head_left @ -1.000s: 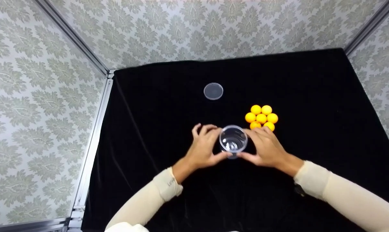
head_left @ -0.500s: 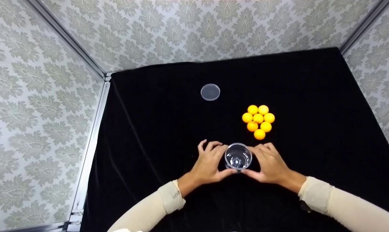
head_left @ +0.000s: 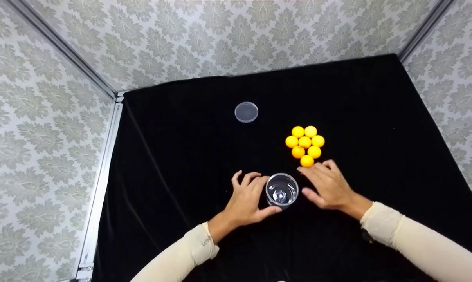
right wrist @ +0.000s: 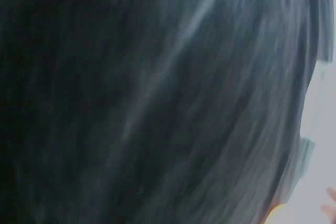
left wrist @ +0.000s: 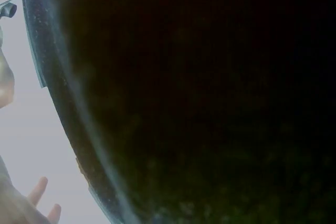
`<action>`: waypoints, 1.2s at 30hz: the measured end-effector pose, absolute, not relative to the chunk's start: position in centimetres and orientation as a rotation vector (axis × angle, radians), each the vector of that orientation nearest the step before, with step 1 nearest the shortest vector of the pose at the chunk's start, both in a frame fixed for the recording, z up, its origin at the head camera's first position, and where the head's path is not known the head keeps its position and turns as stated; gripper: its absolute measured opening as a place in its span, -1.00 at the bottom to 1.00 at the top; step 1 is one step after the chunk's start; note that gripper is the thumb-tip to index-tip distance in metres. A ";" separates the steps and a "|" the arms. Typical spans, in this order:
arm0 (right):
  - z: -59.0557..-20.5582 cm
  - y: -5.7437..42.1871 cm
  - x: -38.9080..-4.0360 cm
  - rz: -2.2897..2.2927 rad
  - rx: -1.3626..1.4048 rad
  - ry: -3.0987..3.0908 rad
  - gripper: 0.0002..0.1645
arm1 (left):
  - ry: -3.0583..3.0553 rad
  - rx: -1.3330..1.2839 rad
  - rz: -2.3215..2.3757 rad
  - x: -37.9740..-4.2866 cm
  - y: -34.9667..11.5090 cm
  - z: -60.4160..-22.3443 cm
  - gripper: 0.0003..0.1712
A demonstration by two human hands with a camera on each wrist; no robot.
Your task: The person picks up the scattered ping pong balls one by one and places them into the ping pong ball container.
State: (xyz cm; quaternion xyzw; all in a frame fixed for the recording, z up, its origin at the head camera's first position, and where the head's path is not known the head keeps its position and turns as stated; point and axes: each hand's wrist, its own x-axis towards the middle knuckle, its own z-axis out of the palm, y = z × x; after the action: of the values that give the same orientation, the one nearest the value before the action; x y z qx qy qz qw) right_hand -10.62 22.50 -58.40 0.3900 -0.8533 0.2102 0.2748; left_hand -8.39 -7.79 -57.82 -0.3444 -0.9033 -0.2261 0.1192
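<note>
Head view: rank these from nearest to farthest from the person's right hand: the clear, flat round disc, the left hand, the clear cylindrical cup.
1. Clear cylindrical cup: just left of the right hand.
2. Left hand: on the cup's far side, gripping it.
3. Clear, flat round disc: forward and left, on the black cloth.

Metal-railed booth point(head_left: 101, 184), patterned walls point(head_left: 220, 39), black cloth point(head_left: 189, 133)
</note>
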 end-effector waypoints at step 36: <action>-56.8 24.0 -14.1 0.273 0.882 -2.180 -0.56 | -2.607 -1.019 -0.681 -8.3 -8.0 -58.0 -0.11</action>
State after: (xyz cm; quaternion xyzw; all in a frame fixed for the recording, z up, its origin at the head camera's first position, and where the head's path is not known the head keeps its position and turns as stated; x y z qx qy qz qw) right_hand -14.15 23.96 -56.81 0.3451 -0.8527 0.1066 0.3774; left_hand -8.31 -7.96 -58.00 -0.3508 -0.8973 -0.2343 0.1298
